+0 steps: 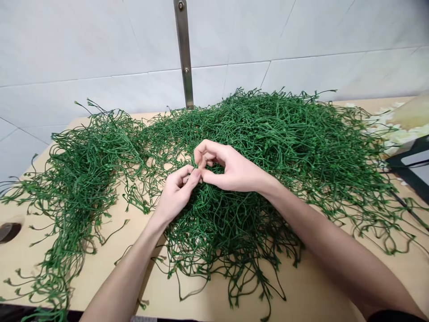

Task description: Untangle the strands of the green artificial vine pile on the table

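Observation:
A big tangled heap of thin green artificial stems (pixel 284 125) with small forked tips spreads over the light wooden table (pixel 110 259). My left hand (pixel 177 190) is closed in a pinch at the middle of the heap, thumb against fingers. Close against its fingertips is my right hand (pixel 228 167), its thumb and fingers curled together in a pinch as well. What lies between the fingertips is too small to make out. Green stems lie right beneath both hands.
Another pile of green stems (pixel 80 179) runs down the table's left side. White flower pieces (pixel 390 132) and a dark-framed object (pixel 412 165) are at the right. A metal bracket (pixel 184 53) stands against the tiled wall (pixel 100 44). A dark round hole (pixel 10 231) shows at the left.

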{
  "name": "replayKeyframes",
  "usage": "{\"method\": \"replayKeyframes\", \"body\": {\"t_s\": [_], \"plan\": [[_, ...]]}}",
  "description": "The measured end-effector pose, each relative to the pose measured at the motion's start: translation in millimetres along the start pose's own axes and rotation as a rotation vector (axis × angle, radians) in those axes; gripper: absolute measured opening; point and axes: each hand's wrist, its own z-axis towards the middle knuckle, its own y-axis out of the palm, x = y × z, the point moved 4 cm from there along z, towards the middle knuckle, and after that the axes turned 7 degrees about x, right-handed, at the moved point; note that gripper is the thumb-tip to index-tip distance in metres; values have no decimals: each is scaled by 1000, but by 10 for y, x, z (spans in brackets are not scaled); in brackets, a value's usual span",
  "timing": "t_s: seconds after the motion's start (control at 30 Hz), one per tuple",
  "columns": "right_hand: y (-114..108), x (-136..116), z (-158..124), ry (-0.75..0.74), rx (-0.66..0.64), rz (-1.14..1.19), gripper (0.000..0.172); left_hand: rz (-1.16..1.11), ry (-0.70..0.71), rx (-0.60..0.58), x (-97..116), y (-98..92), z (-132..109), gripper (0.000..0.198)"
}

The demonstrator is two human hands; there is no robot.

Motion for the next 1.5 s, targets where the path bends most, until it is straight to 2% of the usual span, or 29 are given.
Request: {"method": "replayKeyframes", "body": {"t_s": [0.23, 0.33, 0.53, 0.67, 0.8, 0.9, 1.03, 1.17, 1.27, 1.37, 1.5], "plan": [[17, 50, -5, 189, -93, 70, 17, 118, 75, 12, 15, 35, -19, 35], [29, 73, -12, 247, -100, 32, 15, 196, 112, 31, 17, 45, -39, 35], [46, 81, -5, 192, -44, 52, 17, 213, 115, 73, 7, 47, -36, 33], [63, 111, 2, 158, -59, 139, 20, 96, 35, 71, -36, 50, -12, 35], [8, 125, 21, 124, -60, 224, 33, 8, -59, 90, -94, 5, 21, 39], [-98, 104, 49, 124, 0, 136, 29, -15, -112, 103, -98, -32, 49, 39], [-242, 18, 53, 96, 162, -119, 8, -18, -149, 163, -38, -37, 111, 39], [-185, -17, 17, 30, 87, -305, 20, -19, -173, 170, 46, 34, 232, 42], [-161, 18, 14, 1, 58, -261, 17, -27, -187, 155, 108, 86, 338, 45], [-214, 66, 40, 40, 40, -146, 12, -23, -204, 130, 151, 123, 419, 47], [-348, 82, 68, 41, 123, -170, 12, 12, -169, 66, 164, 168, 467, 47]]}}
